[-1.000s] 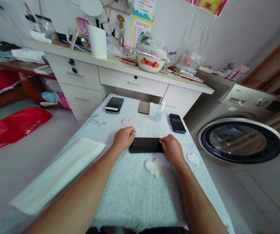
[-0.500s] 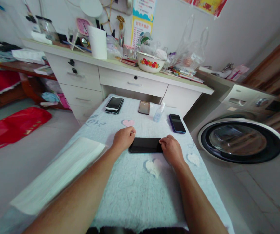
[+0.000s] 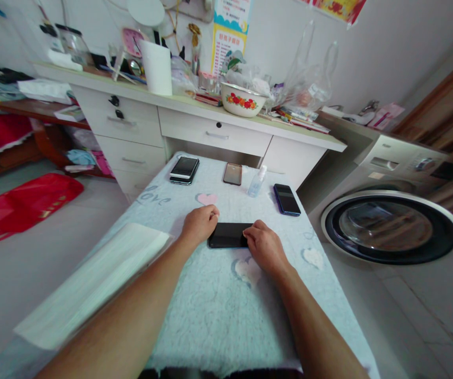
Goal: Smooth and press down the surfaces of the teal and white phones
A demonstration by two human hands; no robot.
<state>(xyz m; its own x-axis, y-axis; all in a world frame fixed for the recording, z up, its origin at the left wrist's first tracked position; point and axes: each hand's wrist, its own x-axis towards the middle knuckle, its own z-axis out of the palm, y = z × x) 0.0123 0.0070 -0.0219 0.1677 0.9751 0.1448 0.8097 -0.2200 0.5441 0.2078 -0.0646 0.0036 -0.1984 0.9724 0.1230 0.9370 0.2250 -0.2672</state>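
Note:
A black phone [image 3: 228,235] lies flat and crosswise on the cloth-covered table [image 3: 218,316], screen up. My left hand [image 3: 200,223] is closed at the phone's left end, fingertips against its upper left corner. Over the right part of the screen is my right hand [image 3: 264,243], its fingers pinched together; whether anything small is between them is hidden. Farther back stand or lie a clear spray bottle [image 3: 257,182], a brownish phone case [image 3: 233,173], a blue-edged phone [image 3: 287,199] and a stack of phones [image 3: 184,169].
A folded white cloth [image 3: 96,284] lies along the table's left side. Behind is a desk [image 3: 214,138] holding a flowered bowl [image 3: 244,100] and a paper roll [image 3: 156,68]. A washing machine [image 3: 388,221] stands at the right, a red bag [image 3: 29,202] on the left floor.
My right hand has moved left from the phone's right end onto the right part of its screen. My left hand and the phone have hardly moved.

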